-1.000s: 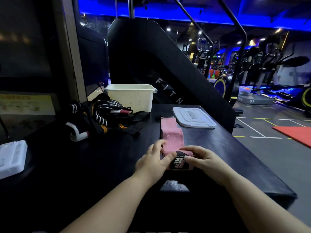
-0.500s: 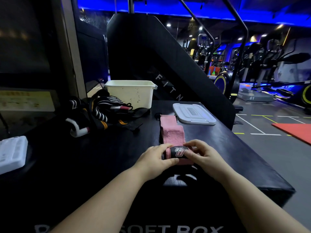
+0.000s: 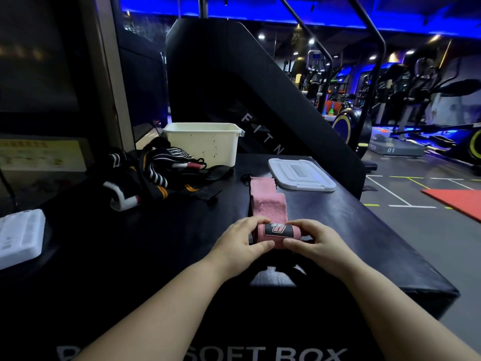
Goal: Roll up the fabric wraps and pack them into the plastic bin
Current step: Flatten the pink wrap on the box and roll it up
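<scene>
Both hands, left hand and right hand, pinch the pink wrap, barely rolled; dark wraps at ten o'clock wait; bin at twelve shows nothing packed.

Pink wrap part-rolled, tail flat toward cream bin, upright beside tangled black wraps.

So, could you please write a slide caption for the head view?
The left hand and right hand grip a part-rolled pink wrap on a black soft box, cream bin behind.
</scene>
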